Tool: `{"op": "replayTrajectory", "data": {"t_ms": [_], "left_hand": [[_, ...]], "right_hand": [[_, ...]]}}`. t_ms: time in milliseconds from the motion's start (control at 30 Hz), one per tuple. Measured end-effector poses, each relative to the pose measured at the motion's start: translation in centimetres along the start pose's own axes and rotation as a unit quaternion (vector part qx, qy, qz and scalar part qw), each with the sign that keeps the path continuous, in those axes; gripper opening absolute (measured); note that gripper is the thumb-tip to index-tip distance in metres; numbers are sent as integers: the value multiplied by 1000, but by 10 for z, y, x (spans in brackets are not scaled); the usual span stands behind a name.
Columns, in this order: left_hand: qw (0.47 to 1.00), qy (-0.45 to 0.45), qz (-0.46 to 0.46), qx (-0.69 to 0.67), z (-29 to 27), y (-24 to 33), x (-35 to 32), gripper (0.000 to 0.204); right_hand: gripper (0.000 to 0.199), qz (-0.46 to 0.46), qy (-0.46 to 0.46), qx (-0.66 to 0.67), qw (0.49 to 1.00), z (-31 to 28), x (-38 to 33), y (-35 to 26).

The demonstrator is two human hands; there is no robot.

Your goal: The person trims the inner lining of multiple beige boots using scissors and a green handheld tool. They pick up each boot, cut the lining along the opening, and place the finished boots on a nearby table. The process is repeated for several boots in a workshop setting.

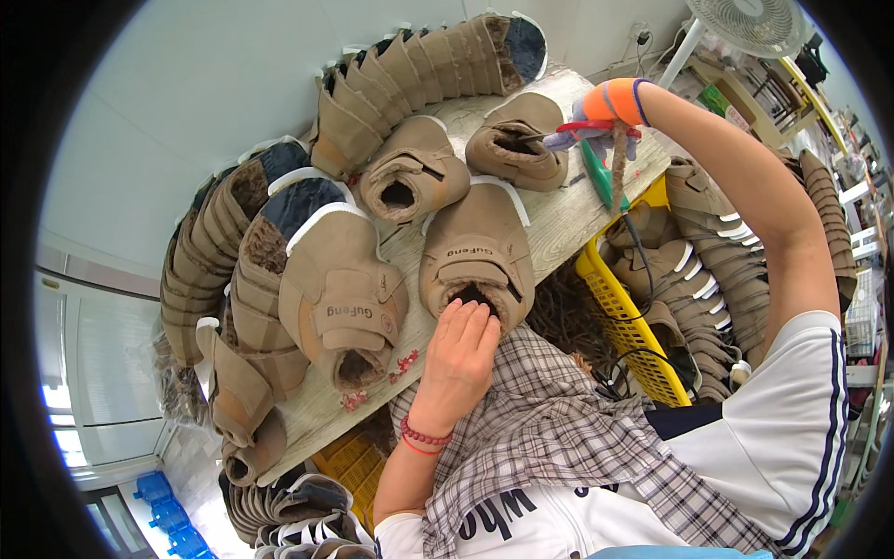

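Observation:
A beige shoe upper [473, 244] with a plush lining lies in front of me on the wooden table. My left hand [458, 352] is closed on its collar edge, fingertips at the dark opening. Out at the far right, my gloved right hand [570, 138] grips red-handled scissors [587, 125], blades pointing left over another upper [529, 119]. A fuzzy brown strip [618, 166] hangs by that hand; whether the fingers hold it is hidden. Just below is a green-handled tool [601, 175] with a cord. Two more uppers [416, 168] [345, 298] lie to the left.
Nested rows of uppers [419, 70] line the table's [582, 219] back and left edges. A yellow basket [636, 340] stands at the right, beside brown scraps [557, 312] and more stacked uppers [717, 279]. Red bits [404, 363] lie near the table's front edge. A fan [750, 23] stands behind.

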State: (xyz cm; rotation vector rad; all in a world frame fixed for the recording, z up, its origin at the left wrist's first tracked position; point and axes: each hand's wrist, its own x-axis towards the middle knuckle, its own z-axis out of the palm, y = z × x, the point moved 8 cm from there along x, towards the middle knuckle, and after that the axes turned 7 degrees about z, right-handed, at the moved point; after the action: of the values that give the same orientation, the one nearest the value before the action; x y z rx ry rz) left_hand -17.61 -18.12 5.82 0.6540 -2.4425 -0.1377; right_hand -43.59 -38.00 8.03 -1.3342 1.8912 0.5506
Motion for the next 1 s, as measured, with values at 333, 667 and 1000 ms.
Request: {"op": "replayTrajectory", "data": {"t_ms": [333,667,1000], "left_hand": [[1000,-8,7,6,2,1,-1,28],[1000,-15,5,11,1,2,3,24],[1000,-5,-2,-9,-12,4,6,24]], "right_hand": [[20,-9,-12,-9,1000,-1,0,-5],[50,-130,10,-258,957,0,28,2],[43,-173,-46,152,972,5,35,42]]}}
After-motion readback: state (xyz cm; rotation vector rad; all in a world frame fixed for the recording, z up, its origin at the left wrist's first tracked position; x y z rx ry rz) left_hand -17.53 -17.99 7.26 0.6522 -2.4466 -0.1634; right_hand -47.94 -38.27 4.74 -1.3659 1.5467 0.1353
